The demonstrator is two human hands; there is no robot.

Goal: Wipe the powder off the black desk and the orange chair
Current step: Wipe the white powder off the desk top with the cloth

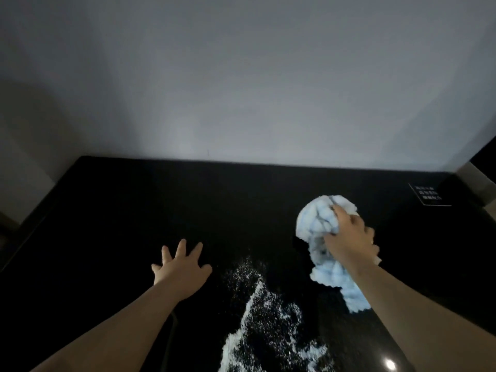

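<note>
Wiping looks barely started, judging by how much white powder (264, 326) lies on the black bench (112, 210): a thick streak runs from the near edge up the middle, thinning to scattered specks at its far tip, between the two forearms. The right hand (346, 238) has its grip closed around a bunched light blue cloth (318, 224), fingers dug into the wad, with a tail of cloth trailing down beside the wrist; it sits to the right of the powder and a little farther away, apart from the streak. Whether the cloth presses on the bench or hangs just above it I cannot tell. The left hand (182, 267) is spread wide with straight fingers, holding nothing, just left of the powder's far tip. A small white-printed label (429, 195) sits at the far right of the bench. The orange chair is out of view, so nothing shows of its state; both the bench and the chair appear left to do.
</note>
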